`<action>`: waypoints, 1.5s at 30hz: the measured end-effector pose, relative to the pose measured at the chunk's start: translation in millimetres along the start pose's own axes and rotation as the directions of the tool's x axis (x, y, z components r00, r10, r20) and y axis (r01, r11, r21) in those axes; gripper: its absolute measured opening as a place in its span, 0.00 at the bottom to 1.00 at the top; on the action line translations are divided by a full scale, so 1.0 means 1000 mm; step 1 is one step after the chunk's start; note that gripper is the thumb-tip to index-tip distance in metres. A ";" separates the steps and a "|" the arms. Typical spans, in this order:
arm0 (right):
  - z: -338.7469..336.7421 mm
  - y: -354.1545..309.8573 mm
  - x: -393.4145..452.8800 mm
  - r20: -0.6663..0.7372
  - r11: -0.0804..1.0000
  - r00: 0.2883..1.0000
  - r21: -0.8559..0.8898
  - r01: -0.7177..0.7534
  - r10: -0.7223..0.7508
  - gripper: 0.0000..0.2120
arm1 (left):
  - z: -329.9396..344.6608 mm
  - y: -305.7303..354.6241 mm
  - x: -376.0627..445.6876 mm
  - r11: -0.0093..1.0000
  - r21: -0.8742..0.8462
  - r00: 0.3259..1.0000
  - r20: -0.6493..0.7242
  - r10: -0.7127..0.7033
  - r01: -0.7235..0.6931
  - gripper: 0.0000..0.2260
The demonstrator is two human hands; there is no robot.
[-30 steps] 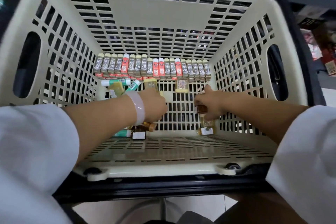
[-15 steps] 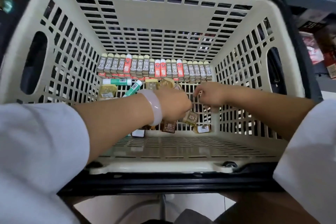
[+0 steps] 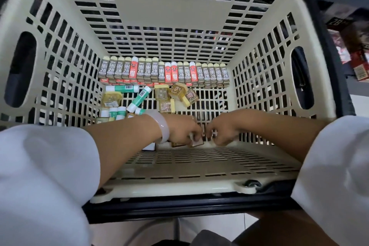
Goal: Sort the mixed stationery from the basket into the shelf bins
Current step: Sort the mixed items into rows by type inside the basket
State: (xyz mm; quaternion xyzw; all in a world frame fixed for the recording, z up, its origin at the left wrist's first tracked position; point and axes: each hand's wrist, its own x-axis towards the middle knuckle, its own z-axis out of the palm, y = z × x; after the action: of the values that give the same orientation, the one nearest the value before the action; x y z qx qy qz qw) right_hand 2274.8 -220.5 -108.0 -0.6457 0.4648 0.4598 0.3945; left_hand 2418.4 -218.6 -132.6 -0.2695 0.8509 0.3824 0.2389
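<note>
Stationery low against basket [image 3: 179, 168] near wall: left hand [image 3: 182, 131] pinches small amber boxes [image 3: 196, 143], right hand [image 3: 223, 132] curled beside (grip unclear); gather 1 kind only before lifting.

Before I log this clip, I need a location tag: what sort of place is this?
Probably a stationery shop or stockroom. A slatted shopping basket holds many identical 2B lead boxes in a neat row, and packaged goods sit on shelving at right.

Cream slotted basket [image 3: 173, 6]; grey/red 2B boxes [image 3: 163, 72]; green-white glue sticks [image 3: 122, 89]; yellow sharpeners [image 3: 175, 94].
</note>
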 end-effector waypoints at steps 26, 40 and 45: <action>-0.011 0.012 -0.012 -0.018 0.902 1.000 -0.432 0.014 -0.025 0.01 | -0.018 -0.021 -0.014 0.857 -0.492 0.908 -0.270 -0.320 0.156 0.14; -0.030 0.013 -0.013 -0.519 0.965 0.814 -0.122 0.232 -0.262 0.09 | -0.012 -0.018 -0.016 0.925 -0.348 0.937 -0.248 -0.246 0.151 0.15; -0.010 0.023 -0.010 -0.316 0.952 0.934 -0.298 0.068 -0.166 0.10 | 0.004 -0.011 -0.009 0.970 0.201 0.990 -0.022 -0.136 0.138 0.11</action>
State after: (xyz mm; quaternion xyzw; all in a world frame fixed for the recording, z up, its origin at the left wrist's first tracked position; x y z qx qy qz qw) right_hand 2253.5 -233.0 -97.3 -0.7911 0.4156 0.3793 0.2399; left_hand 2432.5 -219.2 -135.1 -0.3033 0.8657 0.2755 0.2874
